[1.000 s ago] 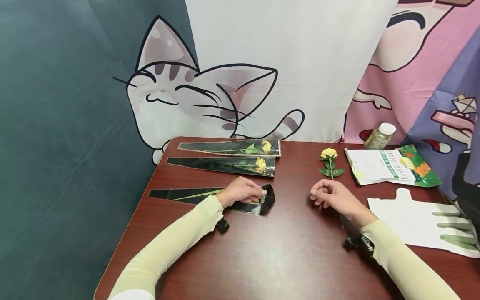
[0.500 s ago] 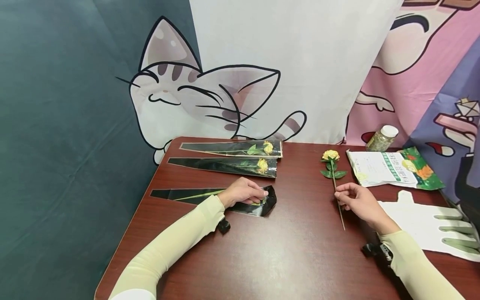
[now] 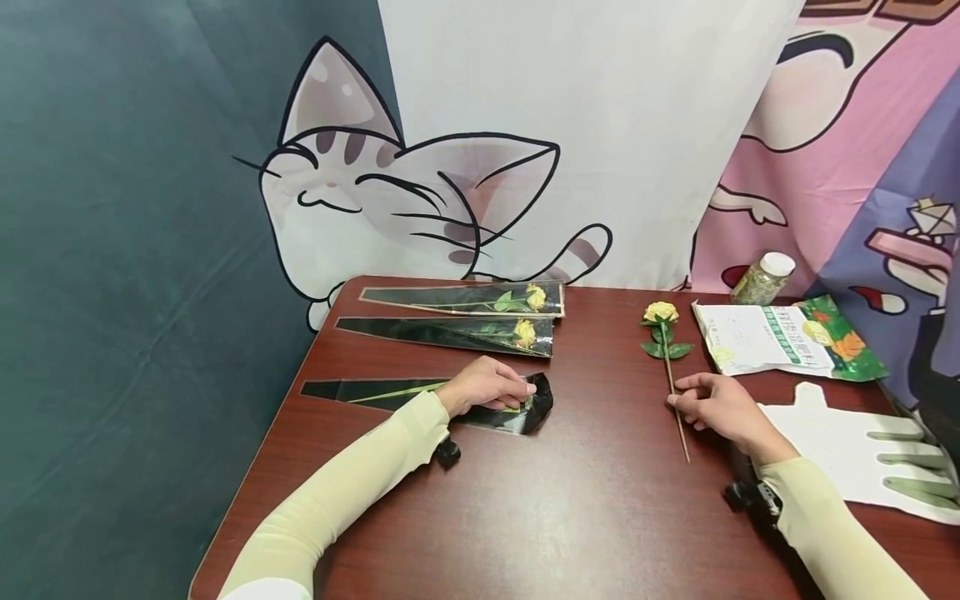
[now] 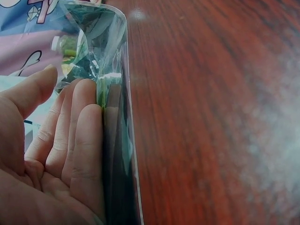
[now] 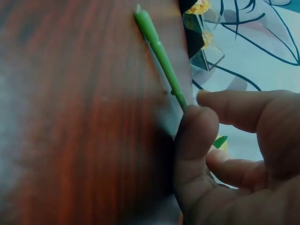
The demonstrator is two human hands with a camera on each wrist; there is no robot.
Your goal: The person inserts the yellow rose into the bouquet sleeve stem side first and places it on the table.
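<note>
In the head view, a yellow artificial rose (image 3: pixel 662 314) lies on the right part of the table, its stem pointing toward me. My right hand (image 3: pixel 723 408) pinches this stem (image 5: pixel 161 58) between thumb and fingers; its green cut end sticks out past the fingertips in the right wrist view. On the left, my left hand (image 3: pixel 487 387) rests on a black-and-clear flower sleeve (image 3: pixel 536 408) with another stemmed flower inside. That flower's head is mostly covered by the hand. The left wrist view shows straight fingers (image 4: pixel 86 140) along the sleeve and the thumb apart from them.
Two more sleeves, a far one (image 3: pixel 442 296) and a nearer one (image 3: pixel 435 331), each hold a yellow rose. At right are a white-and-green packet (image 3: pixel 780 333), a lidded jar (image 3: pixel 761 279) and a white hand-shaped sheet (image 3: pixel 832 437). The wooden table (image 3: pixel 555 517) meets a printed curtain behind.
My right hand has moved right, onto the rose's stem, and pinches it. The left hand stays on its sleeve.
</note>
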